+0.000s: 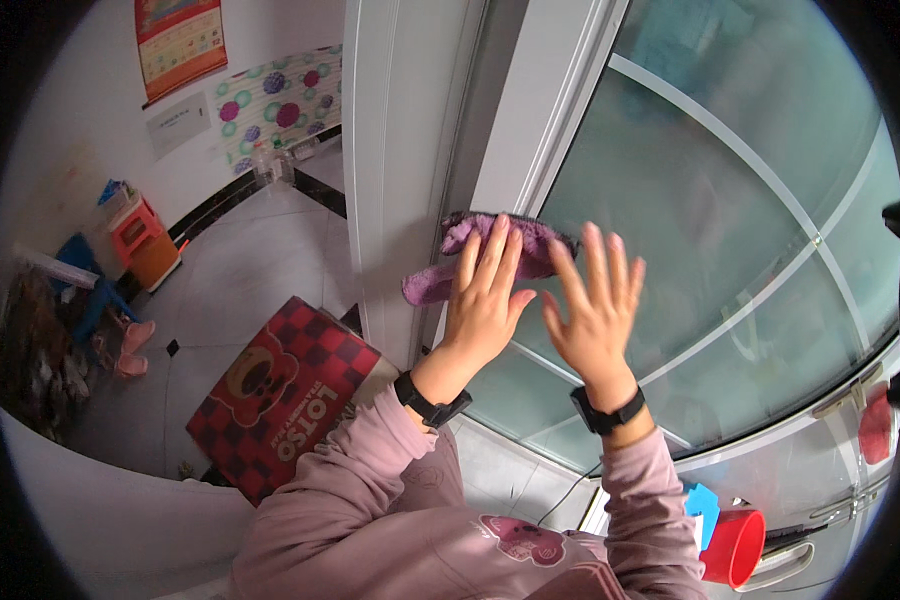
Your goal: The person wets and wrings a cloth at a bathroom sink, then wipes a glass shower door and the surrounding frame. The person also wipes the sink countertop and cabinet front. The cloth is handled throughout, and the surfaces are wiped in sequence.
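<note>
A purple fluffy cloth (427, 285) with a dark edge lies bunched against the white frame (506, 150) of a frosted glass door (667, 202). My left hand (484, 300) rests on the cloth with its fingers extended, pressing it flat-handed rather than gripping it. Just to the right, my right hand (596, 307) is spread in front of the glass, its index fingertip close to the cloth's right end. Whether that fingertip touches the cloth, I cannot tell. Both wrists wear black bands.
A red checked box (292, 390) with a bear picture stands at lower left. Beyond it are a small orange and red stool (139, 232), pink slippers (135, 349) and plastic bottles (274, 165) by the wall. A red bucket (735, 547) stands at lower right, near a cable (566, 495).
</note>
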The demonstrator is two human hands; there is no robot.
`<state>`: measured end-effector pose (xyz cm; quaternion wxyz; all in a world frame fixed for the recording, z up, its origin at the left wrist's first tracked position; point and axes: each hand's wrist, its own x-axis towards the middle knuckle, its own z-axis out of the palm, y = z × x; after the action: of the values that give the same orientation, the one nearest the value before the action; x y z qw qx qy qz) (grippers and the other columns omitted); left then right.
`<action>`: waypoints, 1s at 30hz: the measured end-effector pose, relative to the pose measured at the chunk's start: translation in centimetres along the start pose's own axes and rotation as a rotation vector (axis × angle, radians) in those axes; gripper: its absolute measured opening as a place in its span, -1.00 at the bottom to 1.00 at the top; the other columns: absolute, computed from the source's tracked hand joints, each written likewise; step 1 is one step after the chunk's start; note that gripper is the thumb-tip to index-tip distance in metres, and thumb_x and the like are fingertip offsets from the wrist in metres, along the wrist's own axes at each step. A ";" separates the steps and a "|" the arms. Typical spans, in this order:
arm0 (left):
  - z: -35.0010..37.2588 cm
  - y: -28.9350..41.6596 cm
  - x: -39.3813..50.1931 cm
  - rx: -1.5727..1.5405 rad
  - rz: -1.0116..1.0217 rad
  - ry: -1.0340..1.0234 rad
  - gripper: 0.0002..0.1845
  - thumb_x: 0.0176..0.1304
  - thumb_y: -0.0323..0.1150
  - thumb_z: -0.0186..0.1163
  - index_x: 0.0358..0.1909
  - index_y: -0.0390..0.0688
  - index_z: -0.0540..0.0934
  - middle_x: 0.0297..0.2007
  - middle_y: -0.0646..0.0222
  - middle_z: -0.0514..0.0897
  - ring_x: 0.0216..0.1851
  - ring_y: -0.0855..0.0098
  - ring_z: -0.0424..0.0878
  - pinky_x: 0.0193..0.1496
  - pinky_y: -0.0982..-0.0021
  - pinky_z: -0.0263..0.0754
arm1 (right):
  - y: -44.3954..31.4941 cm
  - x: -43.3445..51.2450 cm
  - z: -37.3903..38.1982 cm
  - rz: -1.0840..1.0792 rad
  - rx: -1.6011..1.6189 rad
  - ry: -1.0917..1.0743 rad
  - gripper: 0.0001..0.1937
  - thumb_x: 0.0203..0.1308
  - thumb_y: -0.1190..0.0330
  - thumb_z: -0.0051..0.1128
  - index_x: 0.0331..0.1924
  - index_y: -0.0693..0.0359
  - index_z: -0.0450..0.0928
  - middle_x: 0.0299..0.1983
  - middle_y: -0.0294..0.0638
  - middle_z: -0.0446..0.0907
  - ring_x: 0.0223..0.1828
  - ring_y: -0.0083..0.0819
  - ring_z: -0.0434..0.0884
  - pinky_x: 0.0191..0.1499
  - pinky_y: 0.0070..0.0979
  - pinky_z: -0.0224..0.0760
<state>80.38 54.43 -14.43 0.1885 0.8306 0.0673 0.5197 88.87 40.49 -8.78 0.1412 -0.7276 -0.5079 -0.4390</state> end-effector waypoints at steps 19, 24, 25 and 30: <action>1.3 -1.0 1.1 0.305 -0.050 0.206 -0.32 0.05 -0.40 0.39 0.29 0.07 0.48 0.40 0.09 0.18 0.29 -0.04 0.26 0.31 0.01 0.14 | 14.4 -6.5 -4.6 0.205 -0.516 0.433 -0.45 0.46 0.00 -0.29 0.42 0.03 0.28 0.48 -0.02 0.15 0.51 -0.02 0.11 0.48 -0.08 -0.12; 2.1 -1.4 -0.9 0.181 -0.067 0.261 -0.43 0.09 -0.51 0.30 0.21 0.05 0.58 0.39 0.01 0.20 0.30 -0.06 0.26 0.31 0.06 0.14 | 14.3 -6.5 -4.8 0.200 -0.523 0.427 -0.46 0.47 0.03 -0.31 0.42 0.04 0.28 0.49 -0.02 0.14 0.52 -0.03 0.09 0.48 -0.10 -0.14; 2.0 -1.5 -0.2 0.163 -0.036 0.283 -0.44 0.09 -0.54 0.29 0.19 0.05 0.60 0.39 -0.01 0.20 0.30 -0.07 0.27 0.31 0.07 0.15 | 14.3 -6.5 -4.8 0.203 -0.524 0.423 -0.46 0.47 0.03 -0.31 0.42 0.04 0.28 0.49 -0.03 0.14 0.52 -0.03 0.09 0.49 -0.10 -0.14; 0.4 -1.9 5.7 0.095 0.113 0.418 -0.50 0.02 -0.60 0.27 0.04 0.07 0.71 0.37 -0.01 0.26 0.28 -0.04 0.32 0.30 0.12 0.19 | 14.0 -6.5 -4.7 0.215 -0.519 0.419 -0.46 0.46 0.05 -0.31 0.42 0.05 0.28 0.49 -0.03 0.13 0.52 -0.04 0.08 0.49 -0.11 -0.15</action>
<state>83.42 57.80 -10.52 0.1016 0.7154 0.0826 0.6864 98.00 27.20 -7.74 0.0982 -0.6826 -0.2596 -0.6761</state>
